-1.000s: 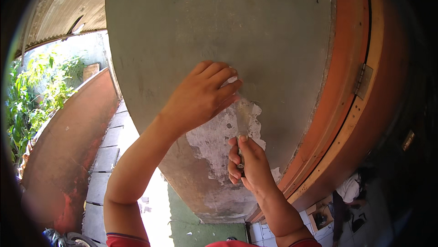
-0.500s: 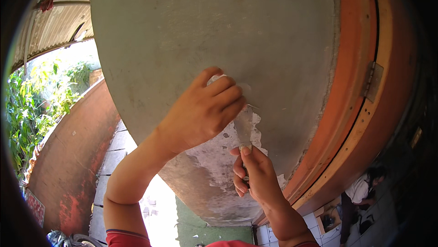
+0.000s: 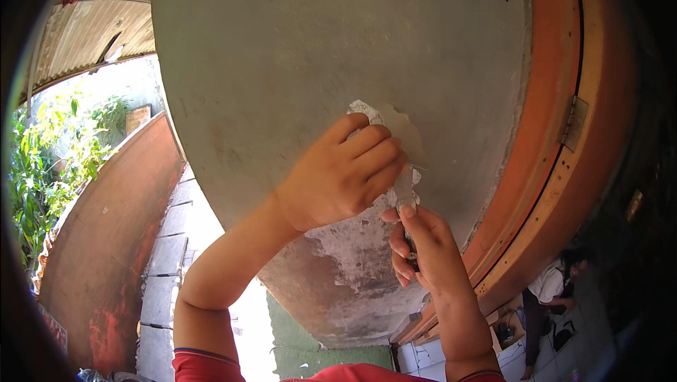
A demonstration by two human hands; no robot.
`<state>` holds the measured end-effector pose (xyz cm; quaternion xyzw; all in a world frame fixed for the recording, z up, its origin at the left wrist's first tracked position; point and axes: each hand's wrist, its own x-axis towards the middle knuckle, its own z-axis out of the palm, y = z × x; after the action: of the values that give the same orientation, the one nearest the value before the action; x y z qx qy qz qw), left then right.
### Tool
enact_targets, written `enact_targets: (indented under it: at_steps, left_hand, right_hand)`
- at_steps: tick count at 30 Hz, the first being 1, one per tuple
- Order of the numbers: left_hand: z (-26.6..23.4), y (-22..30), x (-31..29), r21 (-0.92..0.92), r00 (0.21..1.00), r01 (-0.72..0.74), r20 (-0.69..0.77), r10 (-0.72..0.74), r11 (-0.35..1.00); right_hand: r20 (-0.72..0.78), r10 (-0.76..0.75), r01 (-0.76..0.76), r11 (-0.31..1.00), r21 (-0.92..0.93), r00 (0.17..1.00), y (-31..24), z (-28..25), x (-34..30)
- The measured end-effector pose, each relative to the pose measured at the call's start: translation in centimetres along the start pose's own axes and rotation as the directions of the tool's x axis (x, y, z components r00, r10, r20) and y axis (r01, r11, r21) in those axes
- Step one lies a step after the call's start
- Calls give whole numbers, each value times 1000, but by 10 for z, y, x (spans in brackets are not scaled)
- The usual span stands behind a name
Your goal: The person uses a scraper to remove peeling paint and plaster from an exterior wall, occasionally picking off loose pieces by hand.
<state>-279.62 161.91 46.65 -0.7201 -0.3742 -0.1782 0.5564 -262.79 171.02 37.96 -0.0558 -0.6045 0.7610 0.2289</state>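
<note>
A grey painted wall point(image 3: 282, 64) fills the middle, its paint broken away in a ragged, whitish patch point(image 3: 338, 251). My left hand point(image 3: 345, 170) is closed against the wall at the top of this patch, knuckles toward me. From behind its fingers a thin, curling flap of paint point(image 3: 405, 130) stands out; the fingertips pinching it are hidden. Just below, my right hand point(image 3: 434, 248) grips a scraper with a flat blade point(image 3: 404, 190) and a dark handle partly covered by the fingers. The blade points upward, lying near the bared strip under my left hand.
An orange door frame point(image 3: 546, 135) with a metal hinge point(image 3: 575, 122) runs along the right. At the lower right a person point(image 3: 546, 290) sits low on a tiled floor. A reddish low wall point(image 3: 116, 241) and plants point(image 3: 63, 156) lie to the left, beneath a corrugated roof point(image 3: 116, 19).
Both hands have shifted right and the view has moved slightly. More of the loose paint flap shows beyond my left fingers, and the scraper sits closer beneath my left hand.
</note>
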Motion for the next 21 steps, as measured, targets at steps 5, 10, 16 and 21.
enact_targets:
  at_steps: [5,10,16,21]
  left_hand:
    - [-1,1,-8,-45,995,21,-100,-25,999]
    - [-2,0,-13,-64,984,39,-169,-49,997]
    - [1,0,-16,-62,977,40,-205,-52,997]
    - [-5,1,-17,-137,965,55,-247,-88,989]
  right_hand:
    - [-39,-40,38,998,-48,998,-12,15,1]
    - [-62,14,-20,996,-86,998,-15,9,-2]
    - [-70,-38,27,988,-155,997,-27,17,0]
    - [-77,-56,44,987,-153,995,-33,27,3]
